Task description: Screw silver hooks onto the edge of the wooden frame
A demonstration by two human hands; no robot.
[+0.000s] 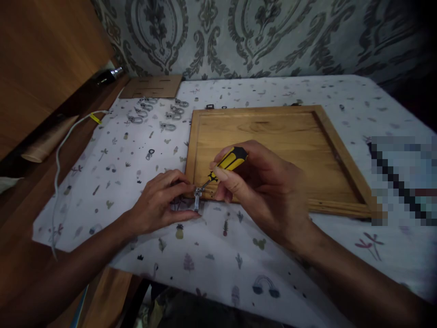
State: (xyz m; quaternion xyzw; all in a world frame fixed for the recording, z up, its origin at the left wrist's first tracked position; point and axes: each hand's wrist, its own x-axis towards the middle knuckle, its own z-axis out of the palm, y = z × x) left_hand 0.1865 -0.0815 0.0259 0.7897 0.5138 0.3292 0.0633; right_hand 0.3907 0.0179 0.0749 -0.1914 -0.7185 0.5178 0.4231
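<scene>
A yellow-and-black screwdriver is gripped in my right hand. It slants down to the left, and its tip meets a small metal toggle latch at the near left corner of a framed wooden panel. My left hand steadies that latch, with fingers at the frame's edge and the thumb at the latch's lower end. Whether a screw sits under the tip is too small to tell. The panel lies flat on a patterned white cloth.
Several similar metal latches lie at the back left, near a piece of cardboard. A white cable runs along the left, beside wooden furniture. Small dark hardware is at the panel's far edge. A patterned wall stands behind.
</scene>
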